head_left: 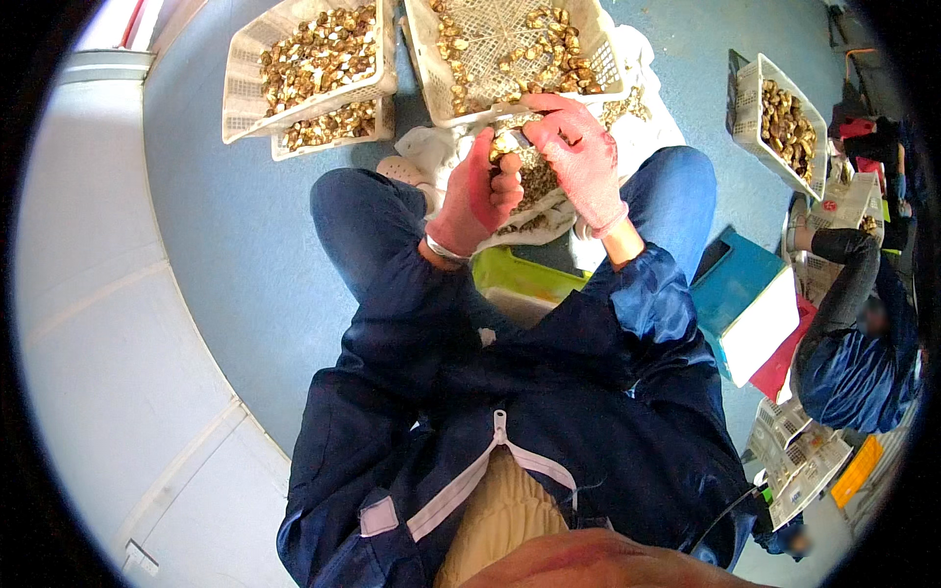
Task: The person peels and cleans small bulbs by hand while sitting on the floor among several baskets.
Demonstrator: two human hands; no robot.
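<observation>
My left hand [472, 201], in a pink glove, is closed with thumb and fingers round a small cream-and-brown mushroom [505, 146]. Close against it from the right comes my right hand [580, 162], gloved the same way, its fingers pinched together. What sits in the right fingertips is too small to make out. Just beyond both hands stands a white mesh crate [428, 93] with mushrooms along its sides and its bare floor showing. Under the hands, a heap of small brown pieces [537, 182] lies on a white cloth [659, 96].
Stacked white crates [235, 103] of mushrooms stand at the far left, another mushroom crate [816, 165] at the far right. Between my legs is a green bin [524, 276]. A blue box [735, 284] stands right of my knee. A co-worker [858, 377] sits farther right among crates.
</observation>
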